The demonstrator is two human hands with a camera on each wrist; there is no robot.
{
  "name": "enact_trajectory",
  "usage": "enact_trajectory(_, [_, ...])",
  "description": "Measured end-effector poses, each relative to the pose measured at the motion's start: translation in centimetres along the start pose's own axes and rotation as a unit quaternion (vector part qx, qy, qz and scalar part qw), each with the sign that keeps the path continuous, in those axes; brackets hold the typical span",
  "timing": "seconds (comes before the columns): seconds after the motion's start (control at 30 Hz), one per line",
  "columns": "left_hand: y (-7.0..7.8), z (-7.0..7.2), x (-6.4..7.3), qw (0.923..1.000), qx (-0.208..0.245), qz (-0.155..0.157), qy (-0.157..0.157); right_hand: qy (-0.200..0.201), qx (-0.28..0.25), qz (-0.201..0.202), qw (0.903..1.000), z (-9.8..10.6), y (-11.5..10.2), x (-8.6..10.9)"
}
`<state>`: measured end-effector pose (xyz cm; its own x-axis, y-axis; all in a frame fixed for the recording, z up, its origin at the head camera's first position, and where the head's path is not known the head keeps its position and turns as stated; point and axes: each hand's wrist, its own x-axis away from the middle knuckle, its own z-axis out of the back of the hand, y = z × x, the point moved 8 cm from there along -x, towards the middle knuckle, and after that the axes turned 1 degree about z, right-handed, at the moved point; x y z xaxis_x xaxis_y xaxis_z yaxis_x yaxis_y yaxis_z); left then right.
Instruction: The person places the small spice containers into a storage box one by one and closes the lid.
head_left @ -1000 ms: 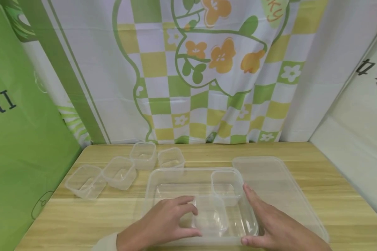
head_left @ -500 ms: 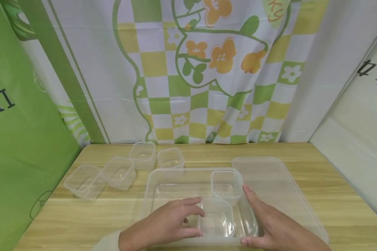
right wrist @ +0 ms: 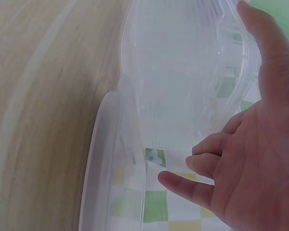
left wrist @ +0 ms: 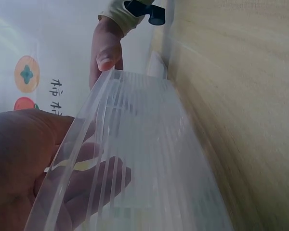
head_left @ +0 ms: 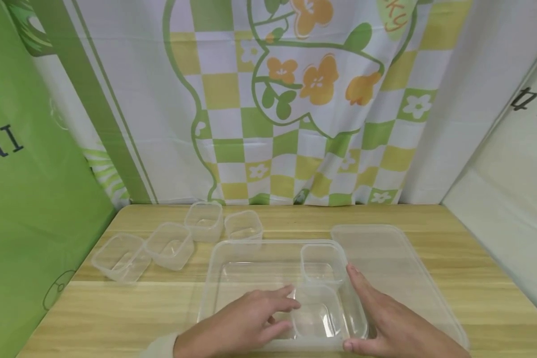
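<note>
Small tub (head_left: 319, 311) in the front right part of the big box (head_left: 277, 241) is the one I'd watch here. The left hand (head_left: 246, 318) isn't gripping it as far as I can see; the fingers are loosely stretched out at the tub's left side, and I can't tell if they actually touch. The right hand (head_left: 394, 318) is spread along the box's right wall, thumb by the front corner, not clenched round anything. My worry: a harder shove to the right could make the tub ride up the curved side or tip, since there's no grip keeping it level. It's also super close to another tub (head_left: 323, 261) in the back right corner, so a crooked push might jam the two rims. And if the right hand eased off, the whole box could skate across the table (head_left: 94, 318) toward the lid (head_left: 398, 268) lying beside it. The four loose tubs (head_left: 169, 246) behind and to the left look safe enough, unless the left hand swings wide.
</note>
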<state>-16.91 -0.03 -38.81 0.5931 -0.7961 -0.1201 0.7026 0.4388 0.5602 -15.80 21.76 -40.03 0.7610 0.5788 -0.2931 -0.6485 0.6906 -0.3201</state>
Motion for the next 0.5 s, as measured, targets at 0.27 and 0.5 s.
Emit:
enact_trajectory(0.27, [0.4, -1.0, -0.3, 0.9993, 0.031, -0.014, -0.016, 0.011, 0.006, 0.017, 0.9998, 0.0, -0.1, -0.1])
enact_trajectory(0.5, [0.3, -1.2, -0.4, 0.9993, 0.029, -0.022, -0.004, 0.016, 0.009, 0.015, 0.9997, 0.1, -0.1, 0.0])
